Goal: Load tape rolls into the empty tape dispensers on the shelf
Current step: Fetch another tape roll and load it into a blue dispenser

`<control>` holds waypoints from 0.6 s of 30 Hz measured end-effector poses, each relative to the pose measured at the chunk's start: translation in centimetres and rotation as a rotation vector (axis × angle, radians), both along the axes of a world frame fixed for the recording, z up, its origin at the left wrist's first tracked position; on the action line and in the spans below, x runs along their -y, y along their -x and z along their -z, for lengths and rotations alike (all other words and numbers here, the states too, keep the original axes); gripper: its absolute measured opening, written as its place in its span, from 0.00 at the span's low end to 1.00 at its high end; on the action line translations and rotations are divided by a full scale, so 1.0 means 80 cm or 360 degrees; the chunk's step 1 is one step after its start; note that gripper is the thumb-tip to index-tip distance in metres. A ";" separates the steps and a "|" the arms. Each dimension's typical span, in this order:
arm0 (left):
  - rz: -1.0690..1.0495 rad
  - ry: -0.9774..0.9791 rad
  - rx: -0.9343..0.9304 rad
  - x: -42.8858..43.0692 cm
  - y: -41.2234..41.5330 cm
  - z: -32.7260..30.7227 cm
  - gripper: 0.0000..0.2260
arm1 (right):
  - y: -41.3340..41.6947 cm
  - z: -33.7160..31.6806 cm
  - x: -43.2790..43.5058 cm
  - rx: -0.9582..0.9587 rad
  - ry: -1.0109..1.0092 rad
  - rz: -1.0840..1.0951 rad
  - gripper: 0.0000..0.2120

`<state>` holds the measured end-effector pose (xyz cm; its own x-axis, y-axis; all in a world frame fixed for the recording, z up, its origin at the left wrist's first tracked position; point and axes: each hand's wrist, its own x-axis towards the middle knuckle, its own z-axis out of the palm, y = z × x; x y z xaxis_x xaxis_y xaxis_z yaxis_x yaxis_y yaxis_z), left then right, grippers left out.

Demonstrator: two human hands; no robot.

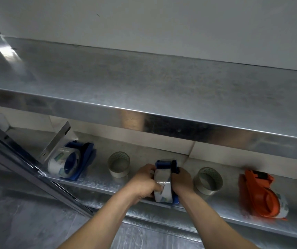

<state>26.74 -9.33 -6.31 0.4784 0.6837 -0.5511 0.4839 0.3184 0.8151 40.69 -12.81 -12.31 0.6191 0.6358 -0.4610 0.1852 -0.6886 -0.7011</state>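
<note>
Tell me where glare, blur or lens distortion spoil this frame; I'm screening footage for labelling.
Head view: glare streaks the galvanised steel upper shelf at far left; the orange plastic tape dispenser at right is smeared by blur; wide-angle distortion tilts and bows the shelf edges; the hands and the blue plastic tape dispenser between them stay fairly sharp.

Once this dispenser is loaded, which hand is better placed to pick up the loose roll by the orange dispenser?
Probably the right hand: that roll stands just beside it, while the left hand is across the blue dispenser.
</note>
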 end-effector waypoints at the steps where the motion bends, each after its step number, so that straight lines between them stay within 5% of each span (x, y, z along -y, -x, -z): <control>1: 0.0027 -0.0009 -0.0010 -0.002 0.000 0.000 0.22 | -0.002 0.000 -0.001 0.0016 0.0018 -0.0028 0.13; 18: 0.0194 -0.0070 -0.0074 -0.005 0.003 0.004 0.27 | -0.010 0.013 0.021 -0.0334 -0.0217 0.0394 0.16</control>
